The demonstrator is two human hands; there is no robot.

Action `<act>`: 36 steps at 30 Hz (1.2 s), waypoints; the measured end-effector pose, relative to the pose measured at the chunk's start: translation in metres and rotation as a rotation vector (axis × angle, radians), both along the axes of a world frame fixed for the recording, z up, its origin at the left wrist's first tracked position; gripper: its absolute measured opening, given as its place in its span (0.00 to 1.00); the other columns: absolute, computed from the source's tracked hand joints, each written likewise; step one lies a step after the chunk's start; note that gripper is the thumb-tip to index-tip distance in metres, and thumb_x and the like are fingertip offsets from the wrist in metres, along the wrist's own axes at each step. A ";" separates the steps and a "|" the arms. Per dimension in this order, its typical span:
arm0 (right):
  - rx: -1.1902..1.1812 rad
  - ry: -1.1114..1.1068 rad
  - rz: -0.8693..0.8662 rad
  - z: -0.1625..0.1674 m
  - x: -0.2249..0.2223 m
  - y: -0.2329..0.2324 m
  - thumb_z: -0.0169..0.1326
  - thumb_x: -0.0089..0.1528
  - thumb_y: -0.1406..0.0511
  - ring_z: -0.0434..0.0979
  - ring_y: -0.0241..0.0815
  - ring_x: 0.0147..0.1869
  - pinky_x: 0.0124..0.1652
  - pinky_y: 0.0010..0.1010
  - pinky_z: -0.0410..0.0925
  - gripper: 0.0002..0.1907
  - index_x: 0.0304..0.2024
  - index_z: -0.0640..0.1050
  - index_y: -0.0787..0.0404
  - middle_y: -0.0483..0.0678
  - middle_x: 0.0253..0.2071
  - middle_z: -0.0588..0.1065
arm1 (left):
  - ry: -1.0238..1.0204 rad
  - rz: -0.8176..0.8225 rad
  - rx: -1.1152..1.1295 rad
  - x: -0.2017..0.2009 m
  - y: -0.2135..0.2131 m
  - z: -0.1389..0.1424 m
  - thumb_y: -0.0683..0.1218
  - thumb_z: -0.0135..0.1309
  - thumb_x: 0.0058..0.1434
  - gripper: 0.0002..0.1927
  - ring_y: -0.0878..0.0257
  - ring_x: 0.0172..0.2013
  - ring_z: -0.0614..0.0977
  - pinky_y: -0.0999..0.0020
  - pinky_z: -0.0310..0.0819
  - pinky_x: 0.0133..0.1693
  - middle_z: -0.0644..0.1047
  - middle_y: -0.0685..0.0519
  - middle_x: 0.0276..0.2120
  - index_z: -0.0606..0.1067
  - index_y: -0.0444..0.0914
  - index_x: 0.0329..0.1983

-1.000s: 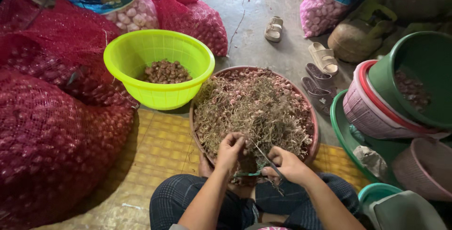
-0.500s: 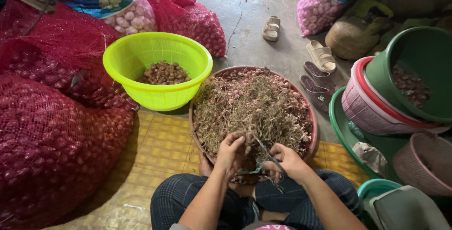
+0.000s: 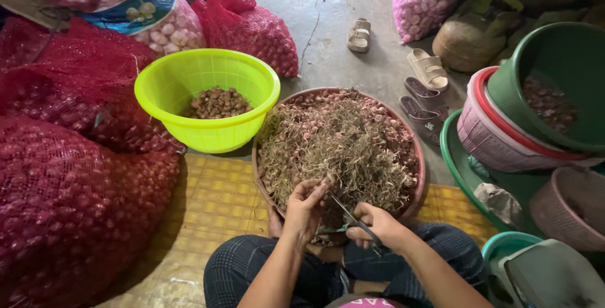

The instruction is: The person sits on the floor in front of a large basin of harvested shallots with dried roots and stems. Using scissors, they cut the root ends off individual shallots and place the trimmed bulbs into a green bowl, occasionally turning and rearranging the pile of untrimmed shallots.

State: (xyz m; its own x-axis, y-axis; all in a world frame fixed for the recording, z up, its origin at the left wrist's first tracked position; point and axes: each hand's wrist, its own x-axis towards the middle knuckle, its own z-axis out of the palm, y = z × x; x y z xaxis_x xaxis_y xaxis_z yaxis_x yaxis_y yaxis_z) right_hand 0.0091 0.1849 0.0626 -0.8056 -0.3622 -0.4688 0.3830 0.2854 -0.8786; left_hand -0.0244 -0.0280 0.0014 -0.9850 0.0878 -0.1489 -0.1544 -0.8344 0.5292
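Right hand grips scissors, left hand pinches a stalk over the round basket of shallots.

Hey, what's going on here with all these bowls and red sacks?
A seated person is working over a wide brown basin heaped with small bulbs and dry stems. The right hand holds scissors, while the left hand pinches a stem at the pile's near edge. Beside it, a lime-green bowl holds some brown bulbs, and full red mesh sacks surround it.
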 end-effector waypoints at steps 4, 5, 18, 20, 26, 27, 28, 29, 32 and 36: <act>0.016 0.084 0.016 -0.001 -0.010 -0.009 0.69 0.52 0.63 0.78 0.37 0.26 0.25 0.27 0.70 0.25 0.43 0.71 0.67 0.50 0.25 0.77 | 0.044 0.072 -0.203 0.006 0.001 -0.002 0.35 0.62 0.58 0.13 0.65 0.41 0.82 0.72 0.77 0.46 0.80 0.51 0.40 0.75 0.34 0.45; 0.034 0.091 0.004 -0.001 -0.012 -0.008 0.70 0.52 0.62 0.76 0.37 0.24 0.23 0.27 0.68 0.25 0.42 0.71 0.67 0.50 0.24 0.76 | 0.056 0.068 -0.284 0.007 0.000 -0.002 0.35 0.62 0.57 0.14 0.65 0.41 0.82 0.72 0.77 0.46 0.80 0.51 0.40 0.75 0.34 0.45; -0.021 0.158 -0.080 0.001 -0.014 0.012 0.71 0.51 0.65 0.73 0.35 0.24 0.21 0.29 0.68 0.25 0.44 0.73 0.66 0.48 0.26 0.74 | 0.196 -0.006 -0.355 0.008 -0.004 -0.006 0.35 0.61 0.57 0.18 0.63 0.45 0.84 0.70 0.78 0.49 0.81 0.51 0.42 0.73 0.34 0.50; 0.044 0.289 -0.103 0.007 -0.011 0.007 0.71 0.49 0.65 0.74 0.33 0.29 0.27 0.29 0.70 0.28 0.47 0.73 0.64 0.47 0.30 0.76 | 0.145 -0.031 -0.307 0.008 -0.004 -0.007 0.37 0.59 0.61 0.14 0.64 0.43 0.83 0.71 0.76 0.46 0.82 0.51 0.41 0.74 0.34 0.50; 0.153 0.655 -0.171 0.013 -0.008 -0.022 0.72 0.48 0.66 0.76 0.30 0.37 0.37 0.25 0.72 0.33 0.52 0.72 0.62 0.43 0.38 0.78 | 0.260 -0.098 -0.535 0.010 0.000 -0.016 0.42 0.56 0.69 0.08 0.69 0.38 0.82 0.74 0.75 0.39 0.82 0.52 0.38 0.76 0.33 0.46; 0.094 0.655 -0.173 0.011 -0.010 -0.026 0.71 0.50 0.67 0.78 0.29 0.39 0.39 0.24 0.73 0.31 0.53 0.71 0.62 0.43 0.39 0.79 | 0.340 -0.094 -0.542 0.011 0.001 -0.018 0.42 0.55 0.70 0.07 0.69 0.40 0.83 0.75 0.78 0.43 0.83 0.52 0.39 0.77 0.32 0.44; 0.034 0.656 -0.174 0.009 -0.012 -0.030 0.70 0.51 0.67 0.80 0.29 0.41 0.40 0.24 0.74 0.30 0.53 0.71 0.61 0.43 0.40 0.79 | 0.321 -0.101 -0.561 0.011 0.001 -0.016 0.43 0.56 0.70 0.07 0.69 0.37 0.81 0.75 0.76 0.40 0.82 0.52 0.37 0.77 0.32 0.43; -0.017 0.643 -0.201 0.006 -0.013 -0.033 0.69 0.51 0.68 0.80 0.29 0.41 0.39 0.24 0.74 0.29 0.52 0.71 0.62 0.43 0.40 0.79 | 0.300 -0.108 -0.580 0.012 0.002 -0.013 0.43 0.57 0.70 0.07 0.70 0.35 0.79 0.75 0.74 0.37 0.81 0.53 0.35 0.78 0.32 0.42; -0.048 0.656 -0.271 -0.003 -0.016 -0.036 0.69 0.53 0.69 0.79 0.30 0.39 0.37 0.25 0.73 0.26 0.51 0.73 0.62 0.45 0.37 0.79 | 0.159 -0.035 -0.685 0.017 0.002 0.008 0.44 0.57 0.67 0.06 0.68 0.29 0.74 0.73 0.67 0.31 0.77 0.55 0.31 0.77 0.38 0.43; 0.060 0.778 -0.318 -0.008 -0.017 -0.033 0.69 0.54 0.70 0.79 0.31 0.41 0.40 0.25 0.73 0.25 0.51 0.74 0.64 0.45 0.37 0.80 | 0.626 0.926 -1.560 0.029 -0.004 0.039 0.42 0.62 0.60 0.09 0.56 0.44 0.76 0.67 0.72 0.44 0.75 0.44 0.42 0.75 0.38 0.40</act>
